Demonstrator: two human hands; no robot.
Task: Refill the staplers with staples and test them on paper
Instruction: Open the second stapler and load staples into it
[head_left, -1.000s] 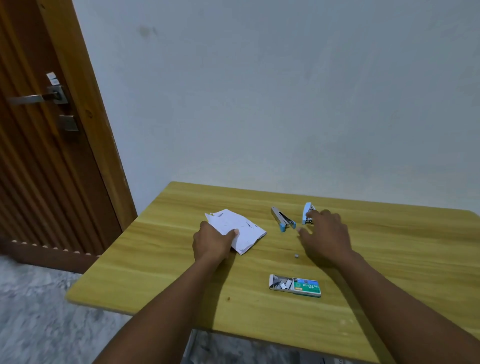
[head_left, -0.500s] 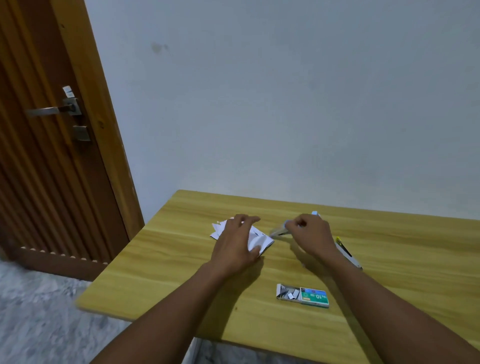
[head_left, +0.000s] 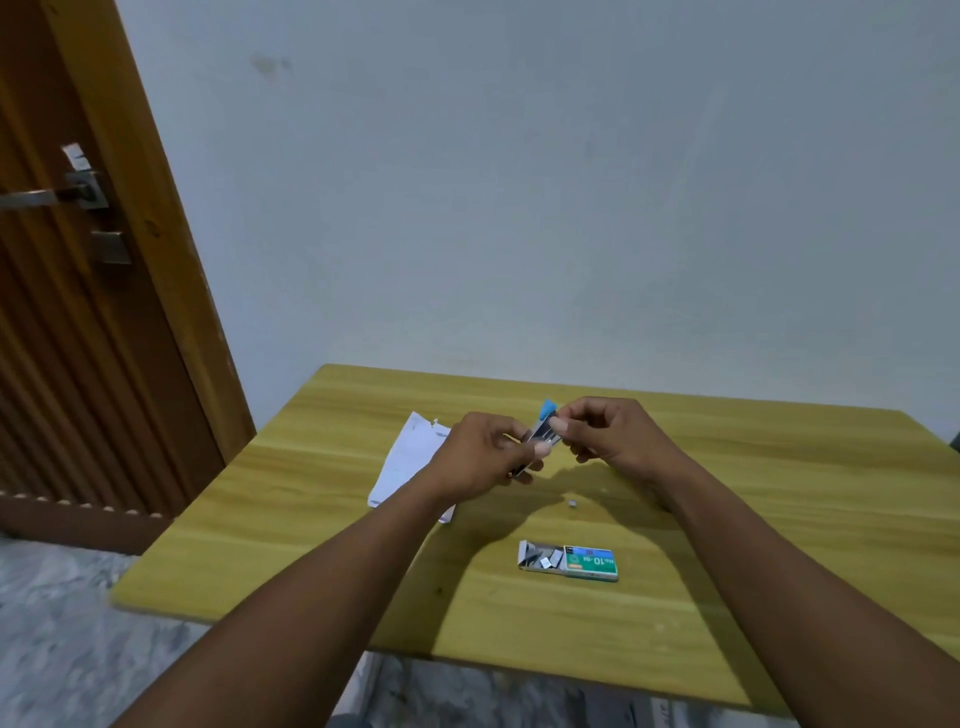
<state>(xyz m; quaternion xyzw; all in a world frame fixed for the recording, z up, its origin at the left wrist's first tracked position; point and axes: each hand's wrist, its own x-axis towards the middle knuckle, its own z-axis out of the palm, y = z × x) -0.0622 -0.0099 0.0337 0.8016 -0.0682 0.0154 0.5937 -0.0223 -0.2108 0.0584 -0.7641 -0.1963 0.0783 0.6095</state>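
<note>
Stapler (head_left: 544, 428) held above table (head_left: 779, 493) btwn both hands: left hand (head_left: 480, 457) grips its lower end, right hand (head_left: 613, 434) pinches the blue-tipped top. Paper (head_left: 410, 457) lies left, staple box (head_left: 569, 560) nearer.

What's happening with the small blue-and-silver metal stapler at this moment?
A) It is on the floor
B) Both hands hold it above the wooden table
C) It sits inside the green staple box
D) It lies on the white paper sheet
B: the small blue-and-silver metal stapler is pinched between the left hand and the right hand, raised over the yellow wooden table, away from the white paper sheet and the open green staple box.
</note>
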